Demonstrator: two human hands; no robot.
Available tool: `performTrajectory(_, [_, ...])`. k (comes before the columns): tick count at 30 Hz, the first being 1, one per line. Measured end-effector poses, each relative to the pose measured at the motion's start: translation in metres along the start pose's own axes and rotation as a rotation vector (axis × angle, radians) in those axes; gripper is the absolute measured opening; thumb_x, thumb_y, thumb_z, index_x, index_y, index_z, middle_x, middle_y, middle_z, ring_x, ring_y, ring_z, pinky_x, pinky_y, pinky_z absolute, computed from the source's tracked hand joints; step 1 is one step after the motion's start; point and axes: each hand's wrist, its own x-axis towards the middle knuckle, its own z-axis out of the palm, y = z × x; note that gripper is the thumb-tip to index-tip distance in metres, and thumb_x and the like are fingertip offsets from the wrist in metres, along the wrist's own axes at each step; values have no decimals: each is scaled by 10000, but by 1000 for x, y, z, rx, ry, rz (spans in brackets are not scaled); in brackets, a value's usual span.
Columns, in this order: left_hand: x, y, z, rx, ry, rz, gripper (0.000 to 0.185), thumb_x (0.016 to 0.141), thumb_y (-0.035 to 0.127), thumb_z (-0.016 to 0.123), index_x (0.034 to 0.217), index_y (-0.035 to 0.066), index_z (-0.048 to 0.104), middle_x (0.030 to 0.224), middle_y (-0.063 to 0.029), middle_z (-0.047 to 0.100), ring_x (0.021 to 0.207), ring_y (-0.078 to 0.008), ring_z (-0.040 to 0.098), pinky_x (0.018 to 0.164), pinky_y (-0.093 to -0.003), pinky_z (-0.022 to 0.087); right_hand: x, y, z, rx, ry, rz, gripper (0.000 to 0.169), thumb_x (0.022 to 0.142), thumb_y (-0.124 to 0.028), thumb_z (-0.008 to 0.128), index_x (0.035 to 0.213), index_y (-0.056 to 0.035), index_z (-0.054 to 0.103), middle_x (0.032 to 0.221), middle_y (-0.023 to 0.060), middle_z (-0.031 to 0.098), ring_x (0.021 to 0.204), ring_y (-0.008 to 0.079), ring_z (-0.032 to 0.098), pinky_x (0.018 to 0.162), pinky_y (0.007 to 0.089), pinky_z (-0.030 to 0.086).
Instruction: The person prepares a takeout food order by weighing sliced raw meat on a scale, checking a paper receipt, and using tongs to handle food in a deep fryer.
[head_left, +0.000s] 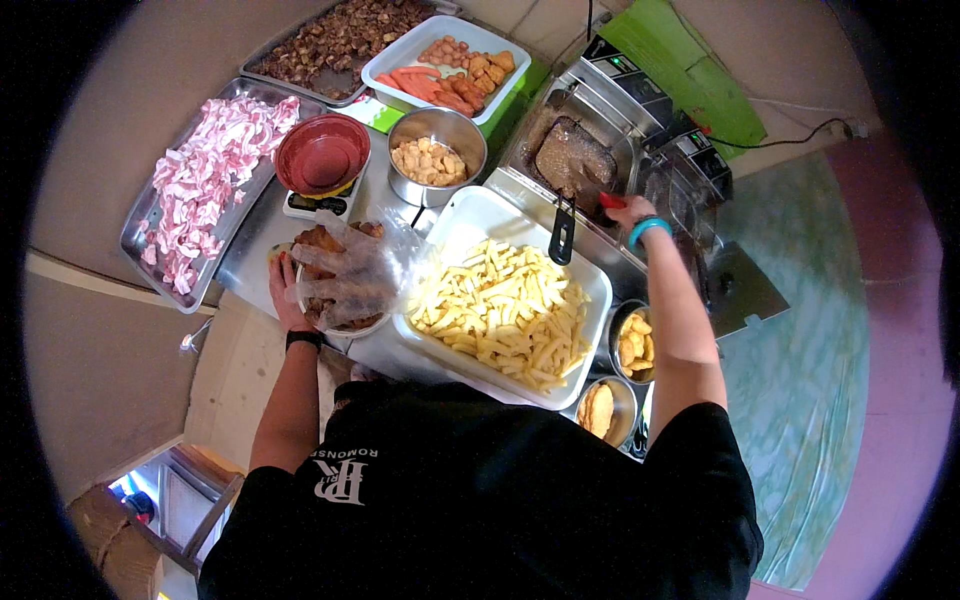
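Observation:
My left hand (283, 292) rests against the left side of a round white tub (384, 322) of browned food pieces (319, 251). Whether its fingers grip the rim cannot be made out. A clear plastic glove (360, 274) lies across the tub's top, with no hand visible in it. My right hand (628, 211) reaches over the front edge of a deep fryer (517, 180), closed around the red handle (613, 200) of a utensil whose far end is hard to see. Dark, bubbling oil surrounds a fryer basket (574, 154), whose black handle (562, 236) hangs over the front edge.
A white tray (600, 300) of cut potato fries stands before me. Steel bowls (628, 409) with fried pieces sit at its right. Behind are a steel pot (425, 195), red bowls (322, 154) on a scale (319, 206), a raw-meat tray (139, 262) and another white tray (409, 56).

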Motion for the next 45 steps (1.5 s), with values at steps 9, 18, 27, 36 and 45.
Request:
performTrajectory(9, [-4, -4, -5, 317, 10, 66, 451, 872, 108, 374, 1320, 134, 326, 1365, -92, 291, 1240, -253, 310, 1028, -325, 258, -41, 6, -81, 161, -313, -94, 455, 683, -269, 672, 1102, -113, 589, 693, 53, 615, 550, 129, 557, 509, 272, 462])
performTrajectory(18, [-3, 33, -9, 274, -1, -9, 457, 873, 91, 360, 1325, 139, 316, 1368, -81, 284, 1238, -254, 307, 1026, -328, 259, -45, 26, -81, -275, -278, -84, 353, 678, -289, 645, 972, -95, 631, 764, 96, 637, 630, 205, 599, 586, 314, 485])
performTrajectory(27, [1, 9, -1, -233, 90, -148, 334, 917, 191, 360, 1206, 46, 444, 1252, -116, 423, 1149, -239, 405, 973, -311, 303, 3, 16, -29, -103, -215, 96, 368, 686, -348, 634, 947, -89, 635, 852, 159, 633, 815, 313, 605, 734, 385, 479])
performTrajectory(36, [6, 33, -7, -112, 119, -147, 329, 910, 221, 390, 1167, 35, 478, 1195, -135, 473, 1101, -254, 449, 946, -325, 327, -29, 38, -46, 88, -282, -95, 340, 715, -249, 641, 1039, -149, 629, 662, 48, 599, 544, 142, 546, 502, 287, 439])
performTrajectory(45, [1, 25, -6, -233, 8, -296, 430, 873, 92, 378, 1300, 115, 333, 1343, -95, 314, 1222, -253, 327, 1011, -319, 278, -61, 33, -79, 197, -339, -120, 431, 699, -203, 671, 1111, -103, 588, 661, 33, 582, 553, 108, 527, 500, 260, 418])
